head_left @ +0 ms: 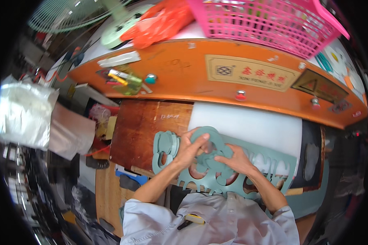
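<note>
Left hand [189, 148] seen closed over the rim of a grey-green, ring-shaped cut-out piece of flat sheet [208, 141]; grip holding that piece, fingers curled over its near edge. Right hand [234, 160] laid flat, fingers spread, pressing on the long grey-green punched sheet with round holes [270, 169]; grip wide, nothing pinched. Ring piece located between both hands, over the near end of the punched sheet, in front of the white flat board [249, 126]. Small stack of similar grey-green cut-outs [166, 148] noted just left of the left hand, on the dark brown wooden bench [139, 126]. Orange machine housing [184, 77] observed beyond the board, with a pink plastic basket [265, 20] and an orange plastic bag [163, 20] on top.
</note>
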Motion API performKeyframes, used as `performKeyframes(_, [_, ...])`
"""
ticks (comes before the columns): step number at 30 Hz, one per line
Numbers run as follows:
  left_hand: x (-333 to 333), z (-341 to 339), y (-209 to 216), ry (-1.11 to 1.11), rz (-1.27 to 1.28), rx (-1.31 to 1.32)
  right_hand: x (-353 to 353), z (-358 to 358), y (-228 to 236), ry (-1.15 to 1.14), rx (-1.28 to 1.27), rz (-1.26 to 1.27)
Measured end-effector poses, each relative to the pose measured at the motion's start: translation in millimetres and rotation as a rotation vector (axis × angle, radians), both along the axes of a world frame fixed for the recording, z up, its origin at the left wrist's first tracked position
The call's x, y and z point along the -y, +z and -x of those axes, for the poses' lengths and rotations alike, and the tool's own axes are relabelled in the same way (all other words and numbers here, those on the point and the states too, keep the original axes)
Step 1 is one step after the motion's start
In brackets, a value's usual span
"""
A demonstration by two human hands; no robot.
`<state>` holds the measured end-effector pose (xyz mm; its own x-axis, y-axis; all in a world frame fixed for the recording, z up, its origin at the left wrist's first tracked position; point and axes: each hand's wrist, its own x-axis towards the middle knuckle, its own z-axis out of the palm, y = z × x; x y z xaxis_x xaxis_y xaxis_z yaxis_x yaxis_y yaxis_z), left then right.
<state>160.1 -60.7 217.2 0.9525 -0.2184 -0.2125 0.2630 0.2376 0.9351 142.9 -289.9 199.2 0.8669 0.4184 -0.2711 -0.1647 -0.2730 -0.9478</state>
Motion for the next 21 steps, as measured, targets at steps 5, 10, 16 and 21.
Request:
performKeyframes(5, [7.7,30.0,-45.8,0.019,0.118,0.062,36.5,5.3,23.8,0.154,0.218,0.339])
performKeyframes(10, [11.4,47.2,-73.0,0.006,0.156,-0.045,33.5,7.7,-24.4,0.157,0.508,0.521])
performKeyframes(16, [-15.6,60.7,-46.1,0.029,-0.085,0.080,19.5,-8.5,-7.2,0.299,0.382,0.397])
performKeyframes(21, [-67.8,66.8,3.0,0.029,-0.185,0.219,-24.2,-22.4,31.2,0.448,0.184,0.265])
